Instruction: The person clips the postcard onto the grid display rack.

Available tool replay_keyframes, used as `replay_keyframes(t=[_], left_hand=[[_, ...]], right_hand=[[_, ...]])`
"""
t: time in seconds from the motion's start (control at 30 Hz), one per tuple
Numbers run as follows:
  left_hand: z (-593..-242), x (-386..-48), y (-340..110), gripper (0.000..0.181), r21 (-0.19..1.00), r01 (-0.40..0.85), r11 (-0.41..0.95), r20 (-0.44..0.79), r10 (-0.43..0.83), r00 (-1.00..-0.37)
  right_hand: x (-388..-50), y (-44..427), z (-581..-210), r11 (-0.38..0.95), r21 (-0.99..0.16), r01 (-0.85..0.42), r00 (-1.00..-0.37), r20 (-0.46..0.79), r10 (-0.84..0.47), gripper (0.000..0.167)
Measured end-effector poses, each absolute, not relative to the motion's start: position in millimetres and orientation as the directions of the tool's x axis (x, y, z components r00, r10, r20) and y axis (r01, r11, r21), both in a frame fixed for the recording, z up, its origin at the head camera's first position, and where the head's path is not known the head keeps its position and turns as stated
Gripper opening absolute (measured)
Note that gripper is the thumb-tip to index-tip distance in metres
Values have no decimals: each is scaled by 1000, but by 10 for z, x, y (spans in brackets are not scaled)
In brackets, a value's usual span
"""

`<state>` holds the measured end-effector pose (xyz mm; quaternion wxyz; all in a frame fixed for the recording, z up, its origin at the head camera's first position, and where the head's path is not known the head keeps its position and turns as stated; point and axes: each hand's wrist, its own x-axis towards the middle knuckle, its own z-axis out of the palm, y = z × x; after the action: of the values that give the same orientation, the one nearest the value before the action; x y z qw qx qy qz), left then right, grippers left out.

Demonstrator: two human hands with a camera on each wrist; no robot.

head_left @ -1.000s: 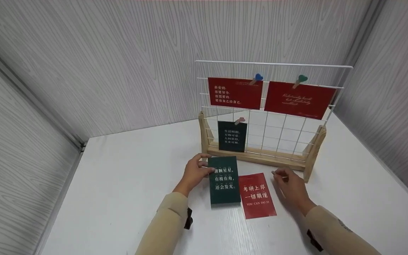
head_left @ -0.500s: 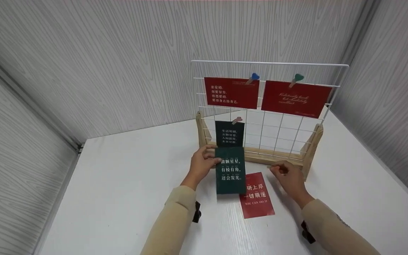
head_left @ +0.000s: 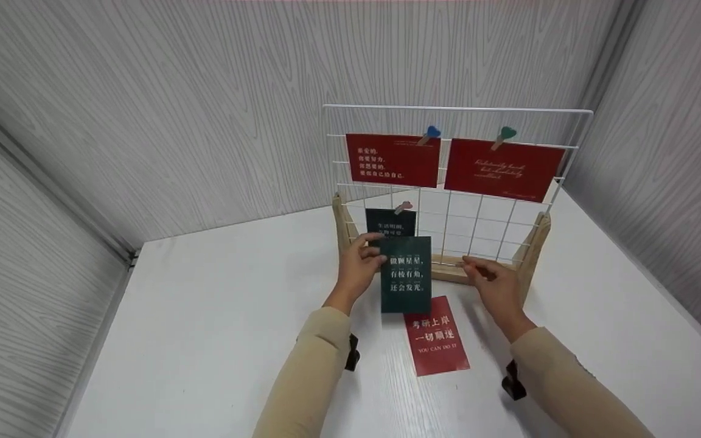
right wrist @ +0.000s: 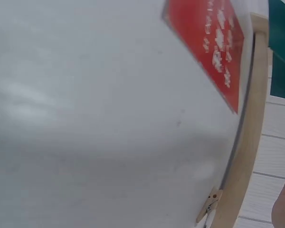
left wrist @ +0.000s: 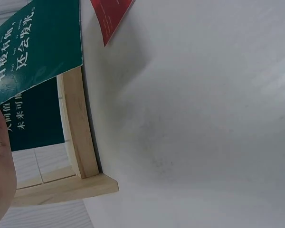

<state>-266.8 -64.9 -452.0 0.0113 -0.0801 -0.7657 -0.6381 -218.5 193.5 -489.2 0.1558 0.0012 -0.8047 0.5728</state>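
Note:
My left hand (head_left: 355,271) pinches a dark green card (head_left: 406,298) with white writing by its upper left edge. The card is raised before the wire grid rack (head_left: 457,109), overlapping a smaller dark card (head_left: 375,219) hung there with a pink heart clip (head_left: 405,207). At the rack's lower bar, my right hand (head_left: 496,289) pinches a small clothespin (head_left: 460,264); only its tip shows. A red card (head_left: 439,353) lies on the table beneath, its top partly behind the green card.
Two red cards, a left one (head_left: 394,167) and a right one (head_left: 502,170), hang from blue (head_left: 432,131) and green (head_left: 507,132) heart clips. The rack has a wooden base (left wrist: 78,123). A wooden clip (right wrist: 209,206) shows beside that base. Walls stand behind and at both sides.
My left hand has carried the green card up and right, from beside the red card to before the small hung card. The right hand has risen toward the rack's lower bar.

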Motion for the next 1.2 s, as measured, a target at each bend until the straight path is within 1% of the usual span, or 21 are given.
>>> replay_keyframes(t=[0.17, 0.27, 0.37, 0.5, 0.63, 0.97, 1.2], left_hand=[[-4483, -2691, -572, 40, 953, 227, 202, 206, 119, -971], [-4470, -2701, -531, 39, 937, 268, 224, 243, 132, -961], [-4456, -2705, -490, 38, 930, 271, 248, 244, 133, -961], [-4432, -2719, -426, 38, 923, 263, 280, 239, 116, -964], [-4399, -2738, -359, 38, 926, 272, 260, 250, 116, -961], [-4349, -2775, -233, 38, 934, 286, 212, 263, 133, -956], [-4334, -2818, -153, 39, 928, 285, 240, 264, 117, -958]], right_hand=[[-2233, 1928, -4860, 308, -935, -175, -954, 238, 180, 28], [-2251, 1919, -4835, 266, -944, -198, -947, 254, 196, 29], [-2267, 1907, -4801, 261, -941, -217, -937, 276, 215, 30], [-2293, 1888, -4742, 258, -946, -197, -932, 263, 249, 34], [-2323, 1856, -4673, 228, -955, -190, -928, 251, 275, 36], [-2400, 1765, -4514, 184, -940, -288, -894, 332, 300, 32], [-2461, 1737, -4384, 208, -921, -328, -868, 381, 318, 29]])
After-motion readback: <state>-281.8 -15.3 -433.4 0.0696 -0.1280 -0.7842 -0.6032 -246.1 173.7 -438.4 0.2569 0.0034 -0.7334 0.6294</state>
